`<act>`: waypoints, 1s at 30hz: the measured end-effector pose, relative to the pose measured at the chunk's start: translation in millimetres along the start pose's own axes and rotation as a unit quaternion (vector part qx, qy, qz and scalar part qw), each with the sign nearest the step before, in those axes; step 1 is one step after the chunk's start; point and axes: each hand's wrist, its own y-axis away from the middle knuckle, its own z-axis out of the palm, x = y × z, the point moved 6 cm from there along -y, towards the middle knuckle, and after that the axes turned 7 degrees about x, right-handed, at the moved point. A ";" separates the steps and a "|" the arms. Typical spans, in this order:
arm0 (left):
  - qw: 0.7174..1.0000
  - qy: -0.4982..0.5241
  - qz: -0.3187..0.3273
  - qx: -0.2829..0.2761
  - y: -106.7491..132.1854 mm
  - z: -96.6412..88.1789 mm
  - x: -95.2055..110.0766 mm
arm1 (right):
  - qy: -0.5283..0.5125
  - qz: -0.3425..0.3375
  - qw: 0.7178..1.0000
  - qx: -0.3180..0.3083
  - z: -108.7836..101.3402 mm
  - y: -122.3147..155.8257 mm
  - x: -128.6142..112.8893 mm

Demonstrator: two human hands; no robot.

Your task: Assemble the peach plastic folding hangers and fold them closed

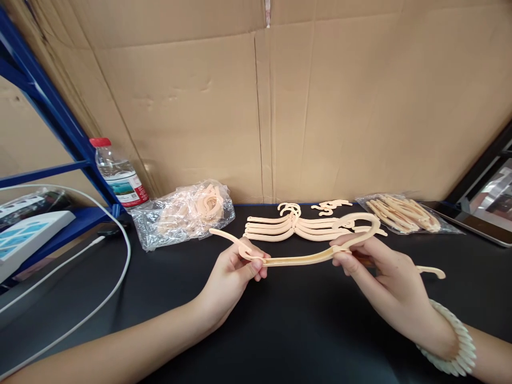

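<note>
At the far left, a blue metal rack point(54, 100) is standing beside a looping white cable point(129, 250), and a red-capped bottle point(118, 173) is leaning near it. Next, a clear plastic bag of beige hooks point(192, 213) is lying on the black desk point(300, 330). The left hand point(230, 272) is pinching the left joint of a beige hanger piece point(298, 261), which is hanging above the desk between both hands, nearer than a row of beige hangers point(272, 231). Small beige parts point(328, 207) are lying beyond that row, to its right. The right hand point(394, 282), with a pale beaded bracelet point(456, 344) circling its wrist, is gripping the piece's right joint, where a curved part is rising. Farther right, a bag of slender beige hanger arms point(404, 213) is resting near a dark-framed tablet point(476, 224), while a hook-ended part point(434, 271) is showing beyond the right hand.
</note>
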 end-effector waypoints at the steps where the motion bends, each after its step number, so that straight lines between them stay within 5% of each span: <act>1: 1.000 -0.001 -0.004 -0.002 0.5 0.7 0.3 | -0.009 0.016 1.000 0.007 -0.5 -0.1 3.3; 9: 0.998 -0.061 -0.022 -0.004 1.7 2.3 -0.6 | -0.042 0.127 0.989 0.056 -7.2 -11.9 25.9; 13: 0.973 -0.207 0.048 -0.087 13.3 15.0 7.4 | -0.018 0.146 0.985 0.095 -19.9 -19.1 36.8; 15: 0.928 -0.303 0.149 -0.157 25.8 27.4 17.4 | -0.009 0.147 0.985 0.085 -20.6 -20.5 39.2; 18: 0.804 -0.415 0.315 -0.287 52.3 48.2 26.9 | -0.008 0.147 0.989 0.032 -11.9 -18.5 36.9; 21: 0.708 -0.484 0.396 -0.327 66.3 55.3 26.4 | 0.003 0.145 0.988 -0.047 2.9 -13.2 30.6; 30: 0.723 -0.565 0.284 -0.280 54.5 44.2 8.5 | 0.070 0.108 0.973 -0.194 28.5 1.3 30.2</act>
